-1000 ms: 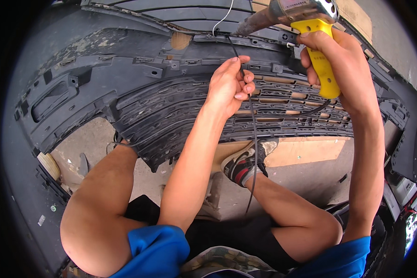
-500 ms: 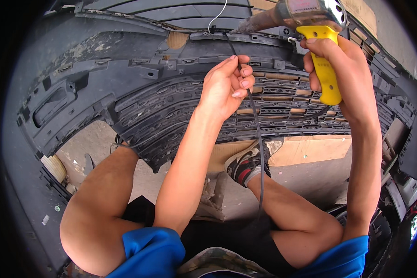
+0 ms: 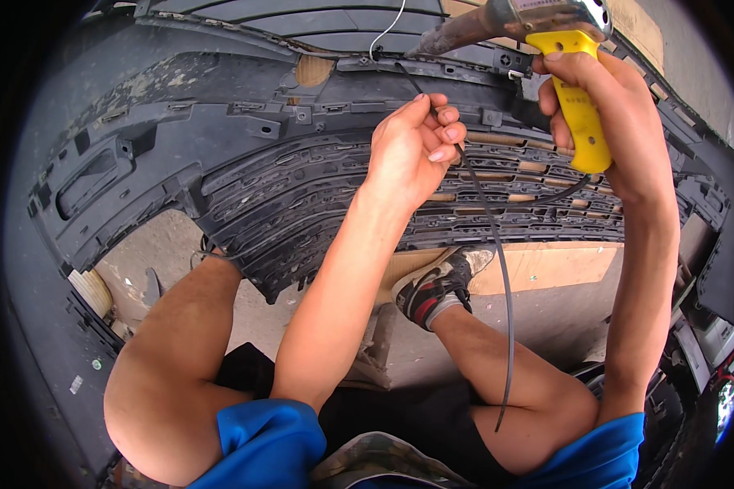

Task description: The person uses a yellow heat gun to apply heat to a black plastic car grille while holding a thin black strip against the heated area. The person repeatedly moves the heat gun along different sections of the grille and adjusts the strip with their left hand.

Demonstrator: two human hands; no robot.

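My right hand (image 3: 620,110) grips the yellow handle of a heat gun (image 3: 583,114) with a metal barrel. Its tapered nozzle points left, its tip close to the dark strip at the upper middle of the black plastic bumper part (image 3: 245,183). Between the bent fingers of my left hand (image 3: 412,147) is a thin black plastic rod (image 3: 495,228). The rod's upper end reaches the strip near the nozzle tip; its lower length hangs free over my leg. Whether the upper end is joined to the plastic, I cannot tell.
A thin white wire (image 3: 389,31) sticks up beside the nozzle tip. The slatted black grille (image 3: 334,196) curves across the middle. Under it lies a wooden board (image 3: 546,267) on the concrete floor, near my shoe (image 3: 434,289). A black cable (image 3: 567,193) runs from the gun's handle.
My left hand has moved slightly right and the rod's loose lower end has swung to the right. My right hand and the heat gun have shifted slightly; the nozzle tip stays near the same spot.
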